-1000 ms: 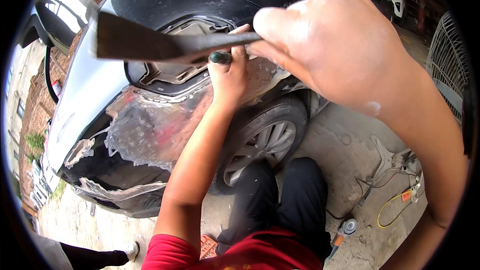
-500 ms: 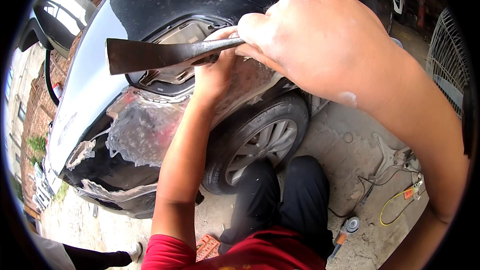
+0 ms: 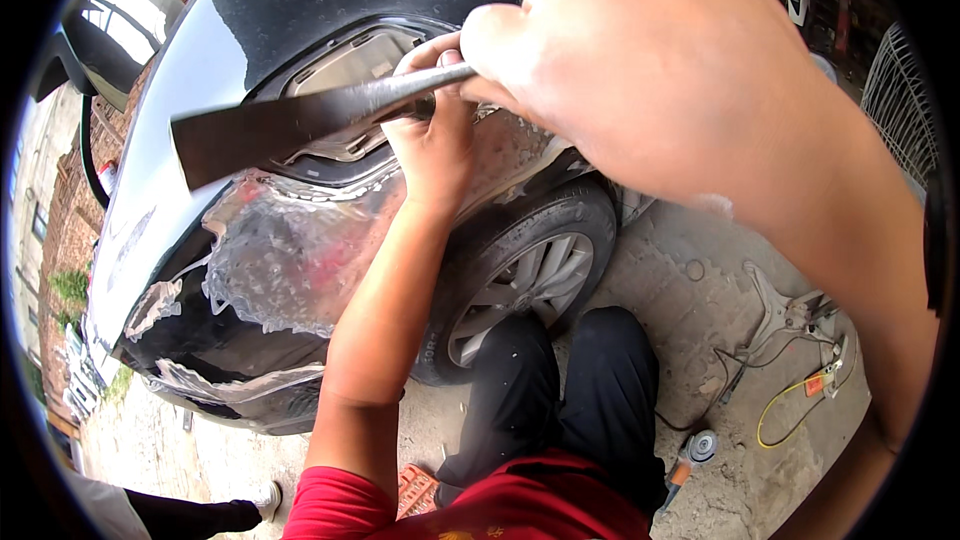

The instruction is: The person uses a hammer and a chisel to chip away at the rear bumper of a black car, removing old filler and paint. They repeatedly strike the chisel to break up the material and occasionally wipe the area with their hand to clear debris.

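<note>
My right hand [image 3: 610, 90], large and near at the upper right, is closed around the narrow end of a flat dark metal bar [image 3: 290, 125]. That bar flares to a blade-like end at the left, in front of the car. Below the bar my left hand [image 3: 435, 140] is closed, its thumb up beside the bar's narrow end. Something dark shows by its fingers, but I cannot make it out. Behind both hands is a dark car with a rimmed opening [image 3: 340, 75] and a beige panel inside. Under it lies a rough, sanded grey body panel [image 3: 280, 260] with reddish patches.
The car's wheel [image 3: 530, 280] is just beyond my knees. An angle grinder [image 3: 690, 465] lies on the floor at the lower right, near a cable and a metal stand [image 3: 780, 310]. An orange-red block [image 3: 415, 490] lies near my feet. Another person's shoe [image 3: 265, 500] shows at the lower left.
The bar's flared end has swung left and downward, so the bar slants more. My right hand has risen slightly and looks larger. My left hand has shifted a little to the right.
</note>
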